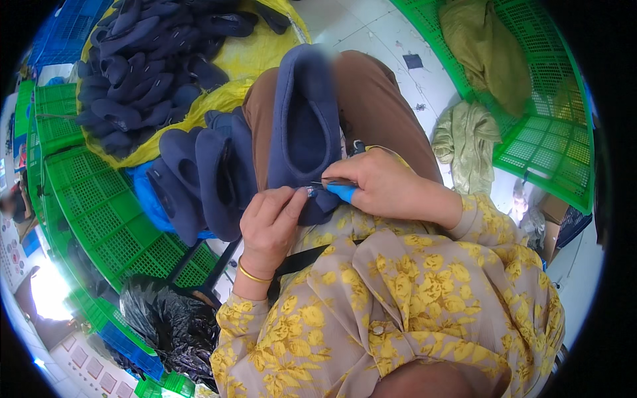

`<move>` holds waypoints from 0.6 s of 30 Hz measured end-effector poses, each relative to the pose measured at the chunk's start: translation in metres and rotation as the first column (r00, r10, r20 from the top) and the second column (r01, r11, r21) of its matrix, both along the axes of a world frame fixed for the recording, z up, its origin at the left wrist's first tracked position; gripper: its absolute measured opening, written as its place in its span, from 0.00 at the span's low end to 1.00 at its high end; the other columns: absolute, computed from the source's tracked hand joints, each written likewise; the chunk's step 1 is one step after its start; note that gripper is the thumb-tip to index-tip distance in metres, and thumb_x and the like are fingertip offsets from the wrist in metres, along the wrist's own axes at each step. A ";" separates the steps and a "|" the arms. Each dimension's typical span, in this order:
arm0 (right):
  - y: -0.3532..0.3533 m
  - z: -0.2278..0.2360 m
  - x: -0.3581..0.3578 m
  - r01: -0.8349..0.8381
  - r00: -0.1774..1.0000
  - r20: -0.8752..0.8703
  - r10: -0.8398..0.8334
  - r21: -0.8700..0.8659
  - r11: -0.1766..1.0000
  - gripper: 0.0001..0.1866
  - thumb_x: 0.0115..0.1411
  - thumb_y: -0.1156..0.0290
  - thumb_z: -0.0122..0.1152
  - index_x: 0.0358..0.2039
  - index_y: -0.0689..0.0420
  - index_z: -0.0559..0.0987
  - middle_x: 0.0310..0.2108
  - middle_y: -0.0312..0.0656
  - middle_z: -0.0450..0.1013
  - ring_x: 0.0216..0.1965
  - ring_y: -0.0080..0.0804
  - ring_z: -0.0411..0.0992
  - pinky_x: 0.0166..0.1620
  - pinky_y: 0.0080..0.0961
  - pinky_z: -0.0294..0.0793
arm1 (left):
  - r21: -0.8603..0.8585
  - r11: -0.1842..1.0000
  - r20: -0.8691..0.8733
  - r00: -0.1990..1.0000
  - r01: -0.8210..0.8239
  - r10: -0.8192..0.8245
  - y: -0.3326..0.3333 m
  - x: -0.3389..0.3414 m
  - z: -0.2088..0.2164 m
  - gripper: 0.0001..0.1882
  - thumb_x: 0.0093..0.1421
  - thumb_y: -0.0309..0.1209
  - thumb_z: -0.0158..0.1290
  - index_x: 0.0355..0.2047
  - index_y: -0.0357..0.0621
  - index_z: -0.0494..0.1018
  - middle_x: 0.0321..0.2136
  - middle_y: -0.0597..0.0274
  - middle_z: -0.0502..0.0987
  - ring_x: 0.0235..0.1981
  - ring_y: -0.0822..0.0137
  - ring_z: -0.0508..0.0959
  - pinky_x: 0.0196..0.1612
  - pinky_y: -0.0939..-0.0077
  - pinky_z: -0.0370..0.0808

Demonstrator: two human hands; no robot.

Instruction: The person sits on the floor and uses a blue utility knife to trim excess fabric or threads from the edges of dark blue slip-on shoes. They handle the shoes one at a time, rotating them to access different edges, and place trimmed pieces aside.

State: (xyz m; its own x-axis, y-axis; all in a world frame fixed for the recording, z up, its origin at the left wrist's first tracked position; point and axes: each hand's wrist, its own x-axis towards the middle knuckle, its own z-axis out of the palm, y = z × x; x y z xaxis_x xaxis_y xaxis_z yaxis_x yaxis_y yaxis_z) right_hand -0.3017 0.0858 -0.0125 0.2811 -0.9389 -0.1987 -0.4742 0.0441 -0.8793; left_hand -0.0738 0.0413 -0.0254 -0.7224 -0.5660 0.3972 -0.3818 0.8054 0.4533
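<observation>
Head view: my left hand is pinching the near end of a navy shoe on my lap, my right hand gripping a thin metal tool there. Unreadably small pale marks are dotting the piled shoes; green crates are flanking me.

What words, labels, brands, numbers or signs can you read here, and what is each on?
Readable text: none.
Central navy shoe: no lettering visible.
Piled shoes in the yellow sack: small pale marks on some, too small to read.
Spotted white panel, far left: too blurred to read.
Pale panel with squares, lower left: too small to read.
</observation>
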 end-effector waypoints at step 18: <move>-0.007 -0.015 0.013 -0.030 0.999 0.015 0.031 -0.031 0.999 0.18 0.48 0.84 0.52 0.40 0.54 0.77 0.33 0.49 0.76 0.37 0.50 0.75 0.40 0.36 0.74 | 0.097 0.989 -0.093 0.989 -0.108 0.117 0.011 0.006 -0.006 0.14 0.44 0.15 0.60 0.33 0.40 0.81 0.28 0.61 0.78 0.29 0.62 0.79 0.33 0.74 0.77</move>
